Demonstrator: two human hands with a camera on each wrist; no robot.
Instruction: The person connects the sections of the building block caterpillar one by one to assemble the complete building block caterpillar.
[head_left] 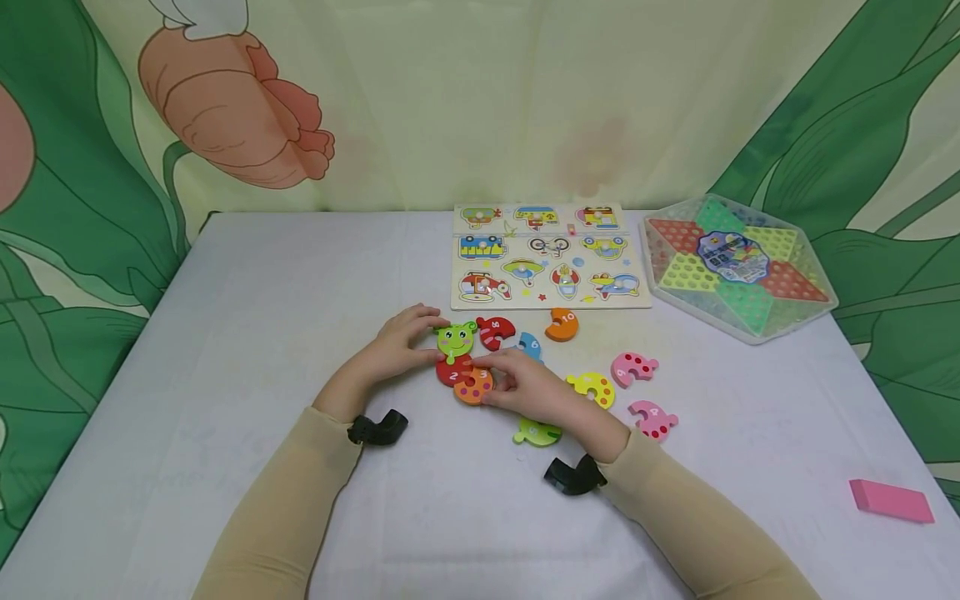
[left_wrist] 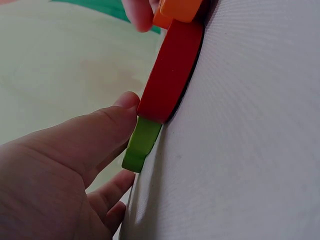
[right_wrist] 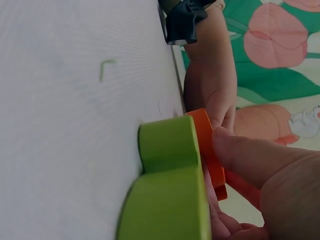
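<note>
Fingers (right_wrist: 245, 155) of right hand (head_left: 536, 387) pinch dotted orange piece (head_left: 467, 392); left hand (head_left: 397, 342) apparently grips green head (head_left: 455, 340); blue piece (head_left: 530, 344) half-covered.

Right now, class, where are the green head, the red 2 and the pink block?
Green head (head_left: 456, 341), head view: middle of its smiling face.
Red 2 (head_left: 447, 371), head view: painted top, near the digit.
Pink block (head_left: 891, 501), head view: middle of the block.

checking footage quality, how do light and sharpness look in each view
Head view: bright, fairly even light, tiny print on the blue label unreadable; left wrist view: dimmer, dark edge along the red piece; right wrist view: also dim, though the orange piece shows vividly.
</note>
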